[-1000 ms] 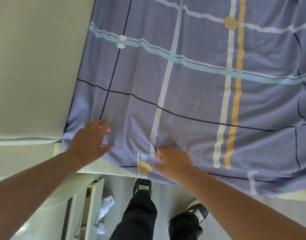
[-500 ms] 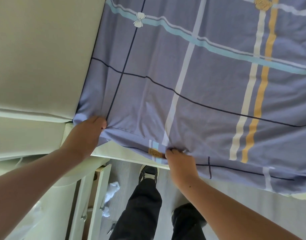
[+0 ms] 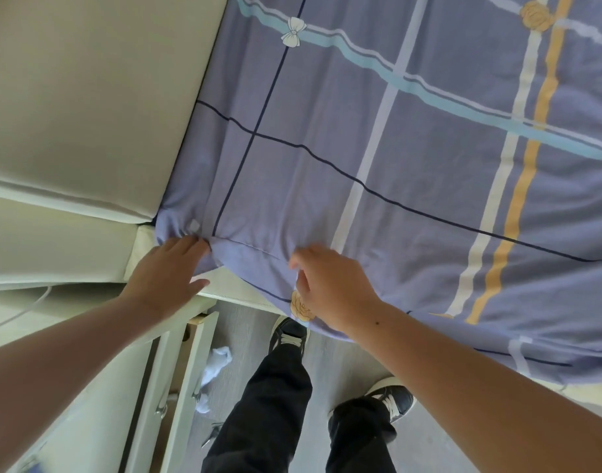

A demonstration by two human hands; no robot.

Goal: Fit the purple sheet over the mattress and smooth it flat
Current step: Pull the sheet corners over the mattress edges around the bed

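Sheet: the purple sheet (image 3: 395,165) lies spread over the mattress, which it hides. The top is mostly flat. Its near edge hangs over the side.
Corner: bunched into small gathers beside the headboard (image 3: 88,97), not yet pulled down snug.
Left hand: my left hand (image 3: 166,271) is spread nearly flat with the thumb out, gripping nothing. The fingertips press the gathered corner where it meets the bed frame (image 3: 231,288).
Right hand: my right hand (image 3: 330,288) is curled, thumb and forefinger pinching the fabric at the near edge, just beside a yellow rose print.
Step, as I judge it: seating this corner, then smoothing.
Risk 1: the corner pops back up. Cause: I only push it with flat fingers, so nothing holds it if I let go.
Risk 2: diagonal wrinkles across the top. Cause: pulling harder with the right than the left holds.
Risk 3: the stripes end up skewed. Cause: dragging the hem sideways, not down.
Risk 4: a stumble. Cause: an open drawer (image 3: 193,353) and a white rag (image 3: 217,365) by my feet.
Far right: a pale strip (image 3: 586,392) shows below the hem. I cannot tell whether it is mattress or frame.
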